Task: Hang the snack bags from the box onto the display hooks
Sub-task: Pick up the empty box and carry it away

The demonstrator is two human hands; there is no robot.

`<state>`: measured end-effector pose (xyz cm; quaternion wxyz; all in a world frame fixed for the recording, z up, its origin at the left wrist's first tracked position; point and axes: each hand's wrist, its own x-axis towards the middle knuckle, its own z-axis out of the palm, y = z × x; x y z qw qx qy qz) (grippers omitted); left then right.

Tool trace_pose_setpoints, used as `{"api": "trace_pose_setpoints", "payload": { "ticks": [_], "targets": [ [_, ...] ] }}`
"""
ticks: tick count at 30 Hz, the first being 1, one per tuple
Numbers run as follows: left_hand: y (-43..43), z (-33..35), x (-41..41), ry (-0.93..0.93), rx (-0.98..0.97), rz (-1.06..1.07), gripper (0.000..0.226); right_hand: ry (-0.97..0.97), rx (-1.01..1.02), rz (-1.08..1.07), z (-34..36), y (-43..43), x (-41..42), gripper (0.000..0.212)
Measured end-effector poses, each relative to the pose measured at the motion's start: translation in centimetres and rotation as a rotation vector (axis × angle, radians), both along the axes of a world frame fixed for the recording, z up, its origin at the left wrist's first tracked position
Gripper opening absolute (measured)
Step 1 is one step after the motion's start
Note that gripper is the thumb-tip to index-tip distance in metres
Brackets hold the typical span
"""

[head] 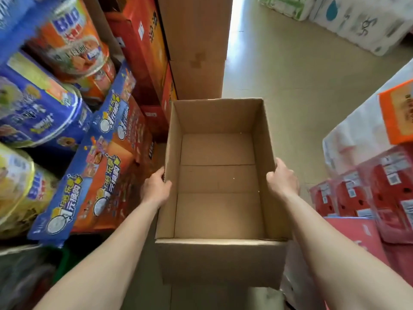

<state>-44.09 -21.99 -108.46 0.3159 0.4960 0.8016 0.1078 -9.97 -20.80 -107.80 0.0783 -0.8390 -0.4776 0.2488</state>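
Observation:
A brown cardboard box (218,256) with its top open fills the middle of the head view. Its inside is bare apart from a few small crumbs; no snack bags are in it. My left hand (156,186) grips the box's left wall at the rim. My right hand (282,177) grips the right wall at the rim. The box is held above the floor between both arms. No display hooks are in view.
Stacked blue and orange noodle cartons (105,164) and bowl packs (38,117) line the left. Tall brown cartons (196,48) stand ahead. Red wrapped packs (377,193) and white bundles (362,130) sit on the right. A beige tiled floor aisle (290,81) runs ahead.

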Motion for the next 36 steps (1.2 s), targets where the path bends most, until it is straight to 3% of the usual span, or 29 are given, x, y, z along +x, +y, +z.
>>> {"api": "trace_pose_setpoints", "payload": {
  "ticks": [11, 16, 21, 29, 36],
  "targets": [
    [4.7, -10.3, -0.5, -0.039, 0.119, 0.007, 0.055, 0.133, 0.114, 0.061, -11.2, 5.6, 0.5, 0.056],
    [1.5, -9.2, -1.0, -0.091, 0.049, -0.077, 0.065, 0.22, 0.148, 0.108, -11.2, 1.7, 1.3, 0.064],
    [-2.7, -8.5, -0.8, 0.064, -0.018, -0.144, 0.068, 0.194, 0.13, 0.151, -11.2, -2.8, 1.2, 0.061],
    [3.2, -9.3, 0.1, 0.134, 0.093, -0.023, 0.059, 0.116, 0.208, 0.125, -11.9, 3.7, 0.0, 0.059],
    [7.3, -10.3, -1.4, 0.048, 0.121, -0.02, 0.056, 0.074, 0.206, 0.131, -11.8, 7.7, -0.7, 0.059]
  ]
}}
